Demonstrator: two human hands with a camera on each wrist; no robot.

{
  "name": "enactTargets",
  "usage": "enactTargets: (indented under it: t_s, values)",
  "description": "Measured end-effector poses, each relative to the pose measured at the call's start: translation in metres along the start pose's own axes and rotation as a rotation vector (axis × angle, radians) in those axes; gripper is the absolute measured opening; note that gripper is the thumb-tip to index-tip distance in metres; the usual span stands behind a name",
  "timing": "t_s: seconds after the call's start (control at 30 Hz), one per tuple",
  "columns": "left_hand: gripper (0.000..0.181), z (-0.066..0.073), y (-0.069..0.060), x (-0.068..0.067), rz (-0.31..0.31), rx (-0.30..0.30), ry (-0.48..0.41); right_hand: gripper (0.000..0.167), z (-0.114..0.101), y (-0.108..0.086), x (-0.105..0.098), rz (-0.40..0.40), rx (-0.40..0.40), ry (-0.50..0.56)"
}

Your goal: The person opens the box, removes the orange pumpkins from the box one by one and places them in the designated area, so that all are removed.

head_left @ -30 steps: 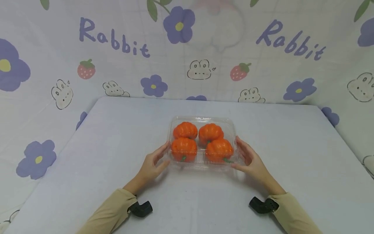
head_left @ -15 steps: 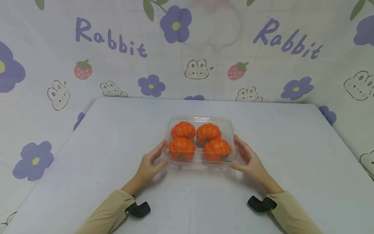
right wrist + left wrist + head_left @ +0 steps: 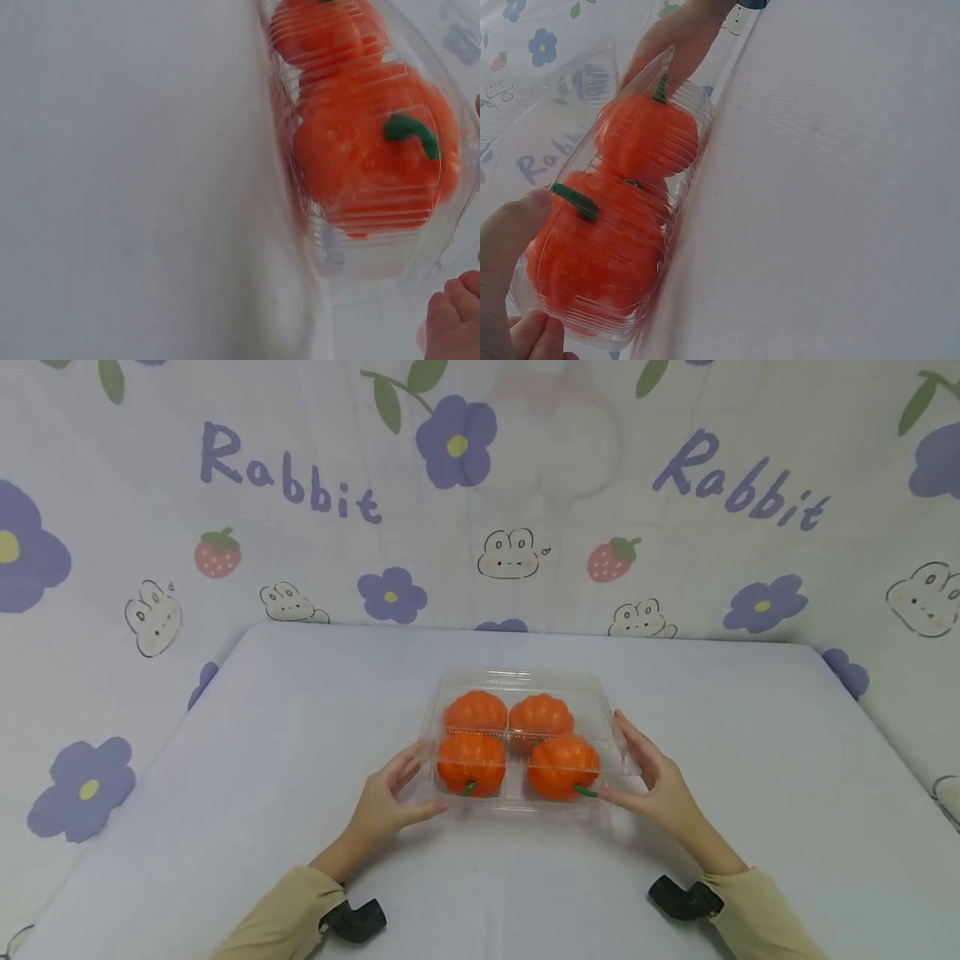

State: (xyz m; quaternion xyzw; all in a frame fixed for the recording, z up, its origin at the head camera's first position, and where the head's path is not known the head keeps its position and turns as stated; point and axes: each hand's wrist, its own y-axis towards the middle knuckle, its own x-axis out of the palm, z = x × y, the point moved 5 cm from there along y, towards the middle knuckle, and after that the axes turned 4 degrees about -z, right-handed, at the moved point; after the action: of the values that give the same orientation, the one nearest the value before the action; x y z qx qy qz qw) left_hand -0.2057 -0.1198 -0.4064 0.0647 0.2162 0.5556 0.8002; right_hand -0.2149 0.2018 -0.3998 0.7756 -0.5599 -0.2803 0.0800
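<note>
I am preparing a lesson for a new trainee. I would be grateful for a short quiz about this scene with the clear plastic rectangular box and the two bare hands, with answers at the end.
1. How many orange, round, ribbed pumpkins are in the clear plastic rectangular box?
2. True or false: the person's left hand is at one end of the box and the right hand is at the opposite end.
3. Which word is printed on the white, flower-patterned backdrop cloth?
A) Flower
B) Rabbit
C) Garden

Key:
1. Four
2. True
3. B
</note>
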Motion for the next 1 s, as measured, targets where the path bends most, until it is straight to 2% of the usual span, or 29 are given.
enactTargets:
  t_s: [0.23,0.4,0.6,0.7,0.83,1.0]
  values:
    - [0.076,0.006,0.0,-0.001,-0.019,0.047,0.015,0.086,-0.007,0.014,-0.007,0.036,-0.072,-0.047]
    - [0.072,0.004,0.001,0.001,-0.018,0.026,0.001,0.084,-0.011,0.027,-0.017,0.047,-0.098,-0.046]
    - [0.069,0.002,0.001,0.001,-0.011,0.032,-0.008,0.068,-0.01,0.047,-0.031,0.055,-0.01,0.015]
    - [0.069,0.002,0.001,0.001,-0.017,0.038,-0.008,0.067,-0.007,0.057,-0.035,0.027,0.026,0.047]
    - [0.068,0.004,0.001,0.0,-0.01,0.041,-0.002,0.069,-0.003,0.068,-0.038,-0.006,0.024,0.084]
    - [0.067,0.005,0.002,0.0,-0.018,0.043,-0.029,0.067,0.004,0.073,-0.04,0.03,-0.004,0.147]
